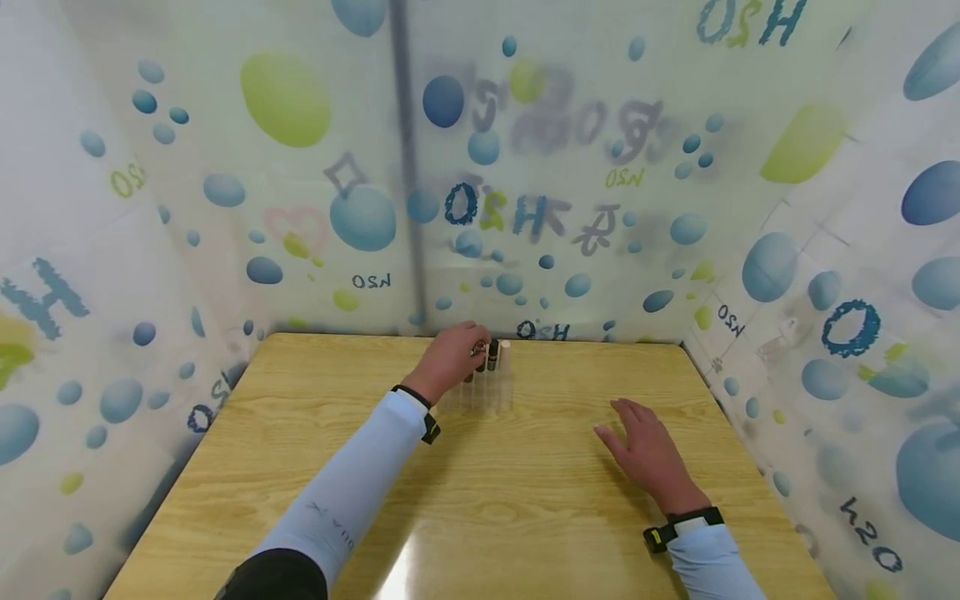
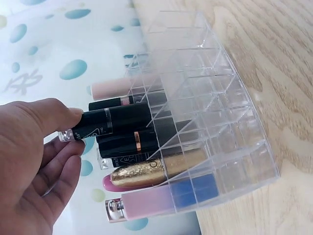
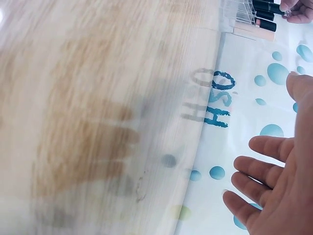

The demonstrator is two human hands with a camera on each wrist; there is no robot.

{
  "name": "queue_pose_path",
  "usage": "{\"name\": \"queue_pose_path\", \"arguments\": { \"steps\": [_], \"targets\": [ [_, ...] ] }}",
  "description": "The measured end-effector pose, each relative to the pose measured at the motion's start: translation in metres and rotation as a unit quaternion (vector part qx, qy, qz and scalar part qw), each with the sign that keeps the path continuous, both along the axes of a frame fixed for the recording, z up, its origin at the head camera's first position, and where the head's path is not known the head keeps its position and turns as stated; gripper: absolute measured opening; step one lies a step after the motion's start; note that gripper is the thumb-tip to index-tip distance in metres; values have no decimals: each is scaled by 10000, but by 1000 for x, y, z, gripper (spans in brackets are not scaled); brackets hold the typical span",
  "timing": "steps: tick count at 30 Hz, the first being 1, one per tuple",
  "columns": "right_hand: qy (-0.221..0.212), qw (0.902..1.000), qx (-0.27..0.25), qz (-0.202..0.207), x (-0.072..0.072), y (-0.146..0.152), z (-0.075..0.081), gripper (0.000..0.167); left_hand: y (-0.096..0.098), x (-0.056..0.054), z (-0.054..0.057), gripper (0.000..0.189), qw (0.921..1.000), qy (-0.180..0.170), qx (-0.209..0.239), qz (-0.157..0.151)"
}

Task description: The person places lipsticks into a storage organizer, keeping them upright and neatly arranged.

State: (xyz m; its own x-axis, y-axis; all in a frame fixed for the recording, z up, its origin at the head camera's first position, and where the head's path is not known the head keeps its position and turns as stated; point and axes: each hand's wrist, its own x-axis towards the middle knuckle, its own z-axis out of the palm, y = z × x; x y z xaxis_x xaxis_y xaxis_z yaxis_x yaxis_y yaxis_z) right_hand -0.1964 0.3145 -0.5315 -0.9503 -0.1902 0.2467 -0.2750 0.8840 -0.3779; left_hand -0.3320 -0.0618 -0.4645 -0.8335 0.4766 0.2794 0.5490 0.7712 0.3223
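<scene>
At the back of the table stands a clear lipstick organizer (image 2: 234,103) with stepped compartments. My left hand (image 1: 452,357) pinches a black lipstick tube (image 2: 124,116) by its clear end between thumb and fingers; its other end is among the organizer's rear slots. Beside it in the rear row are a pale pink tube (image 2: 110,89), black lipsticks (image 2: 117,144), a gold tube (image 2: 142,174) with a magenta end, and a pink-and-blue tube (image 2: 151,200). My right hand (image 1: 647,448) hovers over the right part of the table, fingers spread, holding nothing.
The wood-grain table (image 1: 517,517) meets a patterned curtain wall (image 1: 360,100) right behind the organizer. Similar printed sheets (image 1: 840,275) enclose the left and right sides. The organizer's front compartments hold nothing visible.
</scene>
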Motion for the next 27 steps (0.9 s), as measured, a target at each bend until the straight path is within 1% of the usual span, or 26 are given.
{"name": "queue_pose_path", "arguments": {
  "steps": [3, 6, 8, 11, 15, 21, 24, 27],
  "targets": [
    [16, 10000, -2, 15, 0, -1, 0, 64, 1, -1, 2, 24, 9999, -81, 37, -87],
    [26, 10000, -31, 29, -1, -1, 0, 63, 2, -3, 0, 22, 9997, -23, -175, -157],
    [23, 10000, -39, 42, -1, -2, -1, 63, 2, -5, -3, 19, 9988, 106, -442, -177],
    [-6, 10000, -2, 57, -3, -3, -2, 64, 1, -8, -9, 16, 9956, 369, -856, -111],
    [-36, 10000, 37, 61, -4, -5, -2, 63, -1, -10, -14, 15, 9931, 508, -1056, 1],
    [-53, 9999, 50, 76, -3, -7, 3, 62, -1, -10, -14, 15, 9937, 541, -977, 37],
    [-59, 9999, 74, 62, -5, -6, 2, 63, -3, -8, -12, 16, 9953, 554, -787, 58],
    [-33, 9999, 77, 70, -6, -5, 1, 63, -14, -1, -12, 21, 9971, 617, -437, 128]
  ]
}}
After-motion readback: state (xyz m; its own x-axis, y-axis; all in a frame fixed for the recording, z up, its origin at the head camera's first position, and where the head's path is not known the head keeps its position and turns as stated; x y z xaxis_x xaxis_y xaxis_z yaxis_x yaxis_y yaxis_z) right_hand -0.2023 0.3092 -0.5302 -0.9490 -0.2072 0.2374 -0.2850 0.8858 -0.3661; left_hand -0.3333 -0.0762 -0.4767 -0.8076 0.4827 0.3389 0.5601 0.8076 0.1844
